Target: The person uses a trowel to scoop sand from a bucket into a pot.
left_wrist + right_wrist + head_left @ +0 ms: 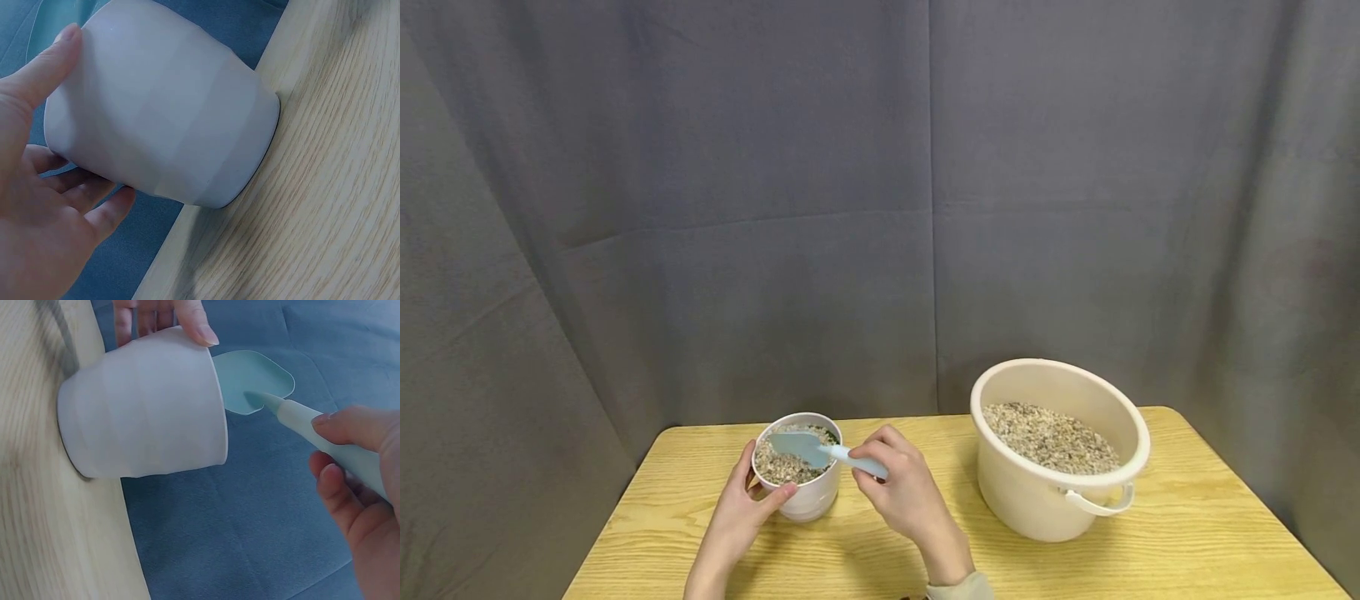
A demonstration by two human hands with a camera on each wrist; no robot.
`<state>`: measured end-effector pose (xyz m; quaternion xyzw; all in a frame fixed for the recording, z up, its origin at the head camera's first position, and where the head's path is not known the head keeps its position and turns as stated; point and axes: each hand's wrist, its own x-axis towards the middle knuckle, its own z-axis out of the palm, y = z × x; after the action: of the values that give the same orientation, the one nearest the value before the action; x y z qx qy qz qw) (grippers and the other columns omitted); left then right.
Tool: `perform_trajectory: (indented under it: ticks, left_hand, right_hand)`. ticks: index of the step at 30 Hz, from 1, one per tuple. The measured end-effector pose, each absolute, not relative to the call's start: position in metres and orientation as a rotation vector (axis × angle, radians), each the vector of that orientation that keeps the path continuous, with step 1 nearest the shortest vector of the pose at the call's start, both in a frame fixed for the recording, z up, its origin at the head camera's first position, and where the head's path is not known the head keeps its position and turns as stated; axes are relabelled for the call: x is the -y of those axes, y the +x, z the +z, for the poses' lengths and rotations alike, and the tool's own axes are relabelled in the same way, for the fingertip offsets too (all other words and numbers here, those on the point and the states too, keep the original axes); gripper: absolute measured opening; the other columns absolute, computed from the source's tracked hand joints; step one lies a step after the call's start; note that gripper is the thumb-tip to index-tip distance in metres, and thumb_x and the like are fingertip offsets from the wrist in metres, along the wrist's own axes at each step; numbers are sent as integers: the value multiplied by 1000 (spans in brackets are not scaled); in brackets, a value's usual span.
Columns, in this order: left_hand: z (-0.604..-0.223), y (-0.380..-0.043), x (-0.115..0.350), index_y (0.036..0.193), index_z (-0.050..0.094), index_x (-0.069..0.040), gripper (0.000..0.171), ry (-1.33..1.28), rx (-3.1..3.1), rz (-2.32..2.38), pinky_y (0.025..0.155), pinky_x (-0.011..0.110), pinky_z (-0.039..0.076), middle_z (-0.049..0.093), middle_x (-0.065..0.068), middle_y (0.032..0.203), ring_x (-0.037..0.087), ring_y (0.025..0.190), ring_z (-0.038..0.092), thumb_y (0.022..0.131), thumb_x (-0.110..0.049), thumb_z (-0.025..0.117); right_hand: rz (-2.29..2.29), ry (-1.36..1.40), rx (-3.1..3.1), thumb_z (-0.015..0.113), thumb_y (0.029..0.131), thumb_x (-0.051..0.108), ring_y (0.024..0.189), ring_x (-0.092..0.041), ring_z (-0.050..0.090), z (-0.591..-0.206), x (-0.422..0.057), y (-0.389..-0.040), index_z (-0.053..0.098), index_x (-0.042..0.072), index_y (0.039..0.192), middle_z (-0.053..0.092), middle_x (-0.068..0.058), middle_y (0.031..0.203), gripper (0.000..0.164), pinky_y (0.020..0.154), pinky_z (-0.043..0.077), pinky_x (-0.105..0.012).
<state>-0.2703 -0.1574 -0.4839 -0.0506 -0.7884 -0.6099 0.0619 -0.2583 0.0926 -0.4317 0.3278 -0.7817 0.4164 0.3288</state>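
My left hand (739, 510) holds a white pot (156, 106) from its left side, thumb near the rim and fingers round the far side. The pot stands upright on the table, filled near the top with grainy, gravel-like material (793, 471); a little green shows by its inner right edge. In my right hand (904, 483) is the handle of a light blue trowel (253, 381), gripped between thumb and fingers. The trowel's broad blade lies over the pot's mouth, close above the grains in the head view. In the right wrist view the blade shows just outside the rim.
A large cream bucket (1018, 492) stands at the right of the wooden table (1210, 533), partly filled with the same kind of grains (1052, 437). Its handle (1101, 506) hangs at the front. Behind the table's back edge hangs a grey curtain (820, 208).
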Motion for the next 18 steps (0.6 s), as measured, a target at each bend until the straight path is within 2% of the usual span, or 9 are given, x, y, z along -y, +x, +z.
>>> perform_trajectory:
  ticks: [18]
  left_hand:
    - [-480, -269, 158, 156, 6, -2, 104, -182, 2368, -1885, 105, 49, 40, 21, 26, 156, 43, 133, 37, 85, -24, 79]
  right_hand:
    - [1064, 814, 1988, 76, 75, -8, 73, -8, 58, -430, -101, -260, 73, 9, 90, 59, 4, 89, 23, 62, 52, -20]
